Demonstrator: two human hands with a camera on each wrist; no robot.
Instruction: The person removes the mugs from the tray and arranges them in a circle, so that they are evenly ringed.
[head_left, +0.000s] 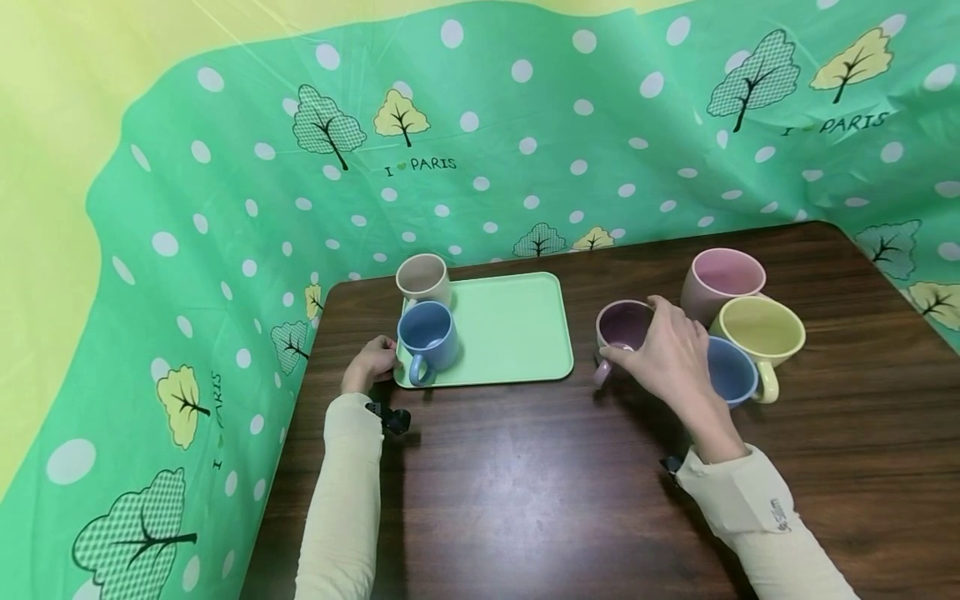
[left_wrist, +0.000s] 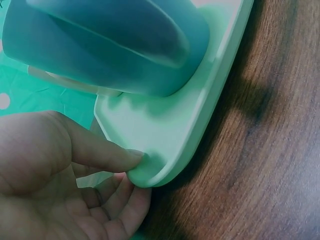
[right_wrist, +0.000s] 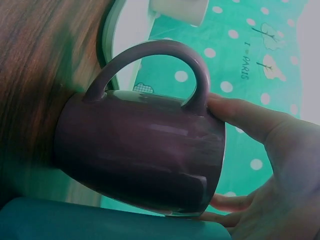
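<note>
Crowding purple mug [right_wrist: 140,150] gripped by right fingers [right_wrist: 250,117]: blue mug [head_left: 733,371], yellow mug [head_left: 761,329], pink mug [head_left: 726,273]. Left fingers [left_wrist: 107,154] pinch tray [head_left: 510,333].

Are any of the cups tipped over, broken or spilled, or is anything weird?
Nothing stands out. On the left, the beige mug and front blue mug stand upright; so do the pink mug, yellow mug and second blue mug on the right. The purple mug in the right hand is upright too. No spills or cracks show.

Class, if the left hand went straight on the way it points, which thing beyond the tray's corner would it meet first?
The left hand would probably meet the blue mug on the tray; depth is unclear.
</note>
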